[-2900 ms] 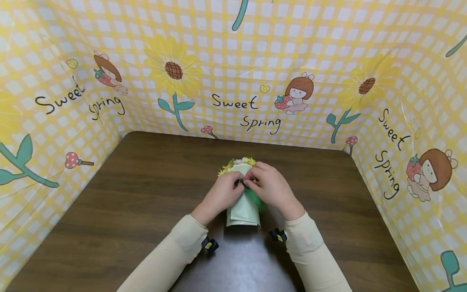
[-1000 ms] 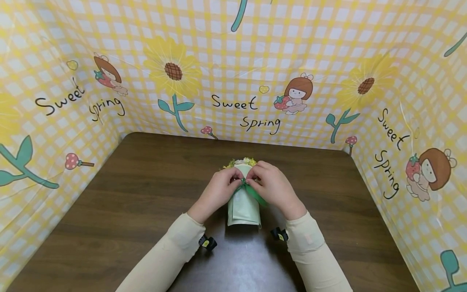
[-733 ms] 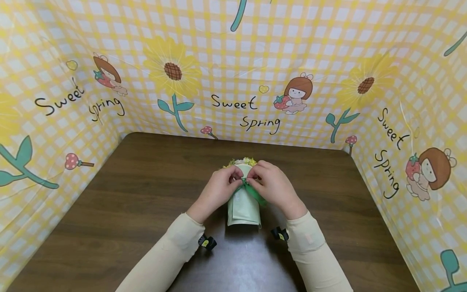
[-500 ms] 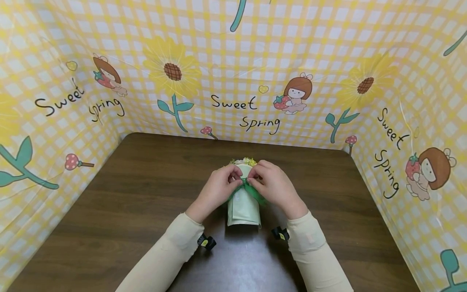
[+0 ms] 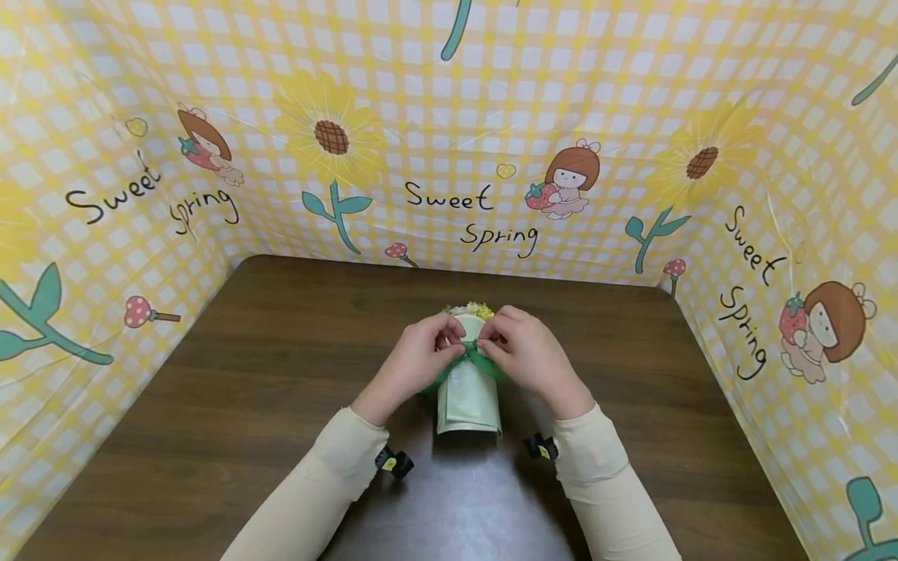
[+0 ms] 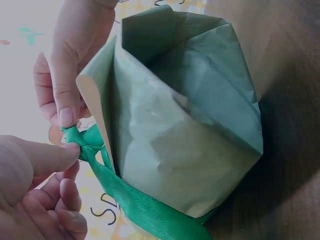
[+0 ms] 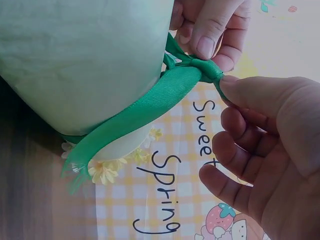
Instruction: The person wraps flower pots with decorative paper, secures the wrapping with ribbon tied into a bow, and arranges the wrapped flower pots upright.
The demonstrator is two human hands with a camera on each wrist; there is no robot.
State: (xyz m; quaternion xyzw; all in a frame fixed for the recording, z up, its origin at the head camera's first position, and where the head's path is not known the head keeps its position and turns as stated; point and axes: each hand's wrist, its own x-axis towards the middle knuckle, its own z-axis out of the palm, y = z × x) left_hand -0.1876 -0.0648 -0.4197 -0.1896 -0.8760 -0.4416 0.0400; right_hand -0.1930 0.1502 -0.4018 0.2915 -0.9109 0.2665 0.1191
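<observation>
A bouquet wrapped in pale green paper (image 5: 468, 401) lies on the table, its open paper end toward me. Yellow and white flowers (image 5: 479, 310) show at its far end. Around the wrap runs a green satin ribbon (image 7: 135, 110), knotted on top. My left hand (image 5: 418, 354) pinches the ribbon at the left of the knot (image 6: 87, 142) between thumb and fingers. On the other side my right hand (image 5: 529, 351) pinches it with thumb and forefinger, the other fingers loosely bent in the right wrist view. Loose ribbon tails hang down on both sides of the wrap.
The dark brown wooden table (image 5: 281, 374) reaches back to a yellow checked cloth (image 5: 449, 117) with printed flowers and lettering, which stands up on three sides. A black wrist camera (image 5: 395, 463) sits at the left cuff, another black camera (image 5: 541, 446) at the right.
My hands have drawn slightly apart at the knot, the left one shifting a little left. More green ribbon shows between them and at the wrap's left side. The bouquet has barely moved.
</observation>
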